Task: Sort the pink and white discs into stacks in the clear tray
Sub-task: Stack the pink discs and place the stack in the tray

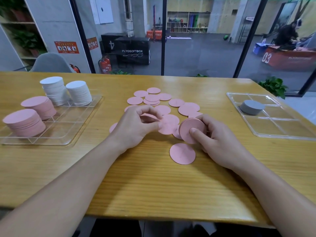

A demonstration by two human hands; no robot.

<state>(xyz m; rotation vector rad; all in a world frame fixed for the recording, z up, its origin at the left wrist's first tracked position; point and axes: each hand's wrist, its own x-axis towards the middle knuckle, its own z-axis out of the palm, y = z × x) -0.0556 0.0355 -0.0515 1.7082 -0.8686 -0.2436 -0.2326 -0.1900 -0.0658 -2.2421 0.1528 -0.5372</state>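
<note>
Right hand (216,135) curled round small stack of pink discs (189,130), held on edge. Left hand (136,127) pinching single pink disc (168,125). Loose pink discs (152,98) scattered mid wooden surface (153,185). Clear tray (68,134) at left: two pink stacks (25,122), two white stacks (78,92). Second clear tray (273,129) at right with grey stack (251,106). Glass wall behind.
</note>
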